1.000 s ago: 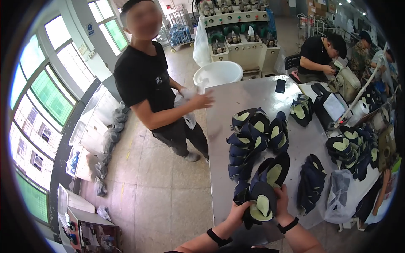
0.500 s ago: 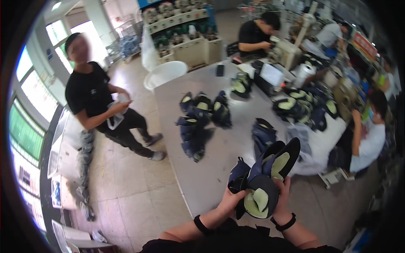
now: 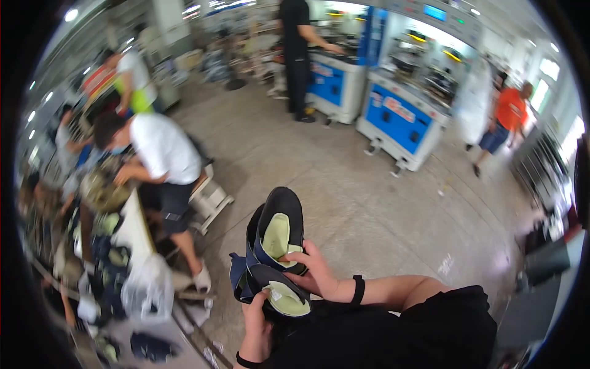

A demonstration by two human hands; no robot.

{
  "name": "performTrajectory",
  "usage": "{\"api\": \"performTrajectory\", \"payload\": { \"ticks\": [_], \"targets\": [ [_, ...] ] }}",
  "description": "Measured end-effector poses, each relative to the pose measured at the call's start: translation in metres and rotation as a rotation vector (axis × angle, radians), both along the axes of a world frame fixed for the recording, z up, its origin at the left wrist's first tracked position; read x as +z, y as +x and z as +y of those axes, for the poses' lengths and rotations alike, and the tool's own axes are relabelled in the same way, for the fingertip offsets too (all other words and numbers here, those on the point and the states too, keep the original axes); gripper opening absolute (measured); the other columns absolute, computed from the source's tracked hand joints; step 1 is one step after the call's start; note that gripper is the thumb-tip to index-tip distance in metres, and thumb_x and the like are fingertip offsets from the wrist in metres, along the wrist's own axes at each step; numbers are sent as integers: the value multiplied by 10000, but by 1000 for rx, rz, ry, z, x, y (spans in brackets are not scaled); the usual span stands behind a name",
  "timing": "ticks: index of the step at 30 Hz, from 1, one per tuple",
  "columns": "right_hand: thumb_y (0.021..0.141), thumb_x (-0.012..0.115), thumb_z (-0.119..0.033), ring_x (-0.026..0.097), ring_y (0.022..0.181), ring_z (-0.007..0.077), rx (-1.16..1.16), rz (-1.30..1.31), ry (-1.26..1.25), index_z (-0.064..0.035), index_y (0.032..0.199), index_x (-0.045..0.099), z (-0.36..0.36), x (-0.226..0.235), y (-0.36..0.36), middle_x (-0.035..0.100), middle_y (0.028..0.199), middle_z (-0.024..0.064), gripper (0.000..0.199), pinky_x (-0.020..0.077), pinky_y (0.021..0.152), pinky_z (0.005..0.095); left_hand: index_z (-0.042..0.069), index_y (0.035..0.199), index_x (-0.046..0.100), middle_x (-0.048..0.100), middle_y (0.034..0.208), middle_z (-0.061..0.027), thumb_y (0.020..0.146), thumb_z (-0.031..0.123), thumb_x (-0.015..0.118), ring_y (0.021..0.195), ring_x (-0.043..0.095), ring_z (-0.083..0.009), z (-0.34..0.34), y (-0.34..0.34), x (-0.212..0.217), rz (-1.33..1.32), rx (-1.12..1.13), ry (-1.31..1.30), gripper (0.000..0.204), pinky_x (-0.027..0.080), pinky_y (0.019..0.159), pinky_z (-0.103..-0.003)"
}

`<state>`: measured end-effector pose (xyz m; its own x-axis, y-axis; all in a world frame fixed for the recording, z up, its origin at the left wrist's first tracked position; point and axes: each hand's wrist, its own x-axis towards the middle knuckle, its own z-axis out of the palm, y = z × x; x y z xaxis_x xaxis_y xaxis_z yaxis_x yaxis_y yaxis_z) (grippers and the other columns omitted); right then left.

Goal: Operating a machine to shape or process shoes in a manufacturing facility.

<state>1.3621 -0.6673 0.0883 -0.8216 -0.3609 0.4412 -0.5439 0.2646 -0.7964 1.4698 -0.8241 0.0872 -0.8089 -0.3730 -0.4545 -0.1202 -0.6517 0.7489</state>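
Observation:
I hold a stack of dark navy shoe uppers point(image 3: 279, 230) with pale green linings in front of my chest. My left hand point(image 3: 255, 323) grips the lower piece from below. My right hand point(image 3: 318, 275), with a black band on its wrist, clasps the stack from the right, fingers on the upper piece's edge. The top upper stands nearly upright with its green inside facing me. Below the stack lies grey concrete floor.
At the left a person in a white shirt point(image 3: 161, 147) sits on a white stool point(image 3: 211, 198) by a table point(image 3: 132, 230) heaped with dark uppers. Blue and white machines point(image 3: 399, 117) stand at the back, with a person in black point(image 3: 296, 55) beside them. A person in orange point(image 3: 507, 114) walks at the right.
The view has swung away from the worktable toward the open floor and machines. The stack of uppers stays in both hands, now held closer to my chest.

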Motion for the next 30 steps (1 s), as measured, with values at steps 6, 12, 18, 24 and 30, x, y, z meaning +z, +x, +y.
{"api": "performTrajectory", "payload": {
  "ticks": [6,12,18,24,30],
  "targets": [
    [728,851,-229,528,961,329,-364,-83,-52,-133,1032,710,79,-46,-86,519,986,130,350,442,835,397,13,1215,578,666,1088,-91,796,-13,620,967,652,-224,52,-152,-36,-1,-351,-44,422,524,848,-351],
    [737,834,-230,544,992,337,-645,-106,-40,-130,1042,716,134,-80,-206,531,1013,140,342,448,859,405,15,1212,593,683,1093,-95,808,-18,635,1003,663,-226,106,-322,-59,-72,-601,-40,408,529,878,-355],
    [772,807,-246,555,999,343,-845,-216,-77,-112,1051,708,178,-40,-367,526,1040,150,325,460,881,407,-13,1238,566,672,1132,-127,806,-20,648,1007,676,-256,153,-529,-27,11,-841,30,439,548,876,-370],
    [770,807,-258,554,993,347,-1124,-202,-94,-113,1051,699,232,-24,-489,509,1028,153,333,479,858,405,-9,1206,603,680,1104,-95,858,30,609,994,671,-230,227,-696,-21,32,-1131,14,350,538,875,-347],
    [754,810,-235,544,977,341,-1355,-332,-112,-82,1060,691,304,-52,-585,492,1011,154,363,474,856,393,5,1196,620,688,1102,-93,833,18,629,1002,672,-222,323,-827,-61,5,-1334,7,363,540,875,-340]
  ]
}}
